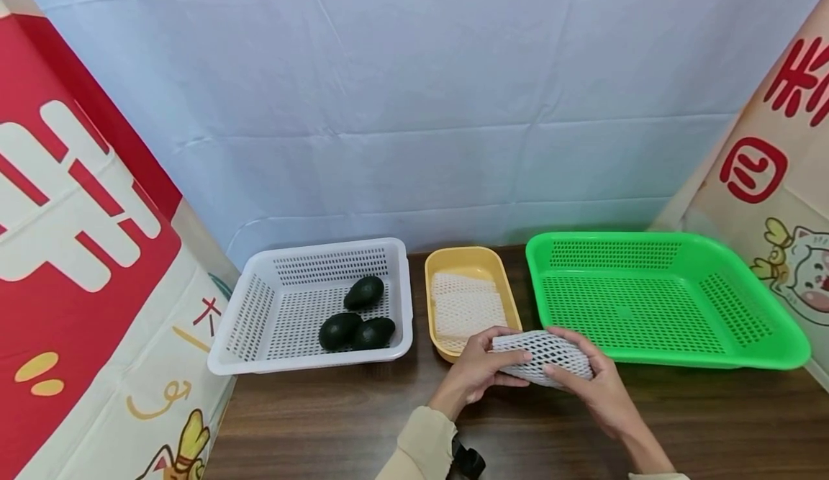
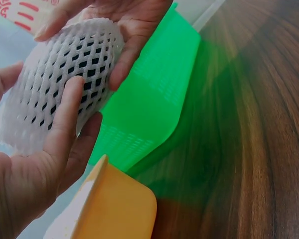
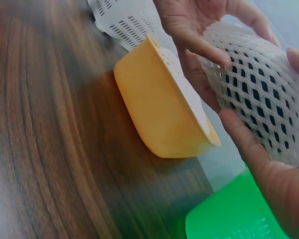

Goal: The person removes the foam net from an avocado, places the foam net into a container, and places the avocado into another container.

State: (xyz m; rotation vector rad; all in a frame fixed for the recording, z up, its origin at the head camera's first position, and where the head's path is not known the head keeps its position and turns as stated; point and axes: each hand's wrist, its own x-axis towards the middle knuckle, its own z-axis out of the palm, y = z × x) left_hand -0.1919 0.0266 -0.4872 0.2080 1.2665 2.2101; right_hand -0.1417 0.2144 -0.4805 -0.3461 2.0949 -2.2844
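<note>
A white foam net sleeve (image 1: pixel 542 356) is stretched over a dark item, which shows only through the mesh in both wrist views. My left hand (image 1: pixel 478 366) grips the sleeve's left end, thumb on the near side. At its other end my right hand (image 1: pixel 599 383) holds it between thumb and fingers. Both hands are above the table's front part, near the yellow tray (image 1: pixel 435 268), where flat foam net sleeves (image 1: pixel 468 307) lie. Three dark green avocados (image 1: pixel 364 292) sit in the right part of the white basket (image 1: pixel 227 336).
A green basket (image 1: pixel 648 355) with perforated walls stands on the right, just beyond my right hand. The brown wooden table (image 1: pixel 311 415) extends in front of the containers. A pale cloth (image 1: pixel 421 106) hangs behind, with printed cloths at both sides.
</note>
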